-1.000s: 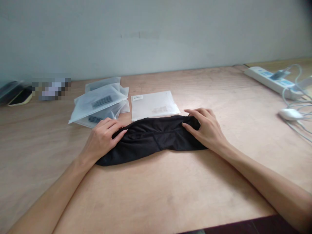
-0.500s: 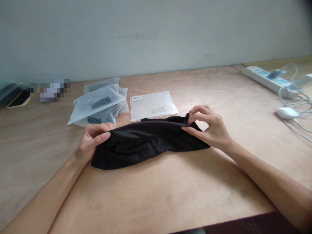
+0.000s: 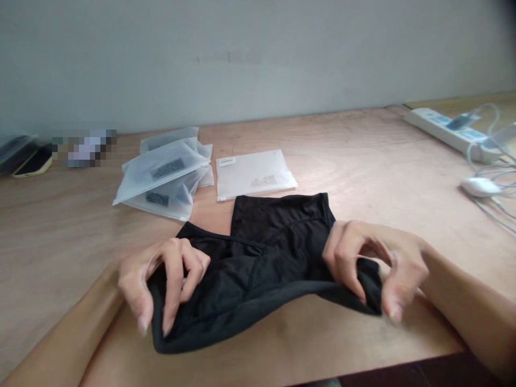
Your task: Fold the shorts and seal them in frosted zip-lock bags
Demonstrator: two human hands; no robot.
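A black garment (image 3: 250, 263) is spread over the wooden table, its two short legs pointing away from me and its waistband towards me. My left hand (image 3: 165, 285) pinches the waistband's left end, thumb outside and fingers inside. At the right end, my right hand (image 3: 371, 274) has its fingers inside the band and its thumb outside, at the corner. The band between the hands sags and is slightly blurred.
Frosted zip bags with dark labels (image 3: 161, 166) lie in a pile at the back left. Beside them is a flat white bag (image 3: 253, 172). A power strip (image 3: 451, 134) and a white charger (image 3: 481, 186) with cables are on the right; a phone (image 3: 34, 164) lies far left.
Both hands have moved towards me and spread apart, drawing the near edge of the garment with them. The folded black cloth has opened out, and both its legs now show.
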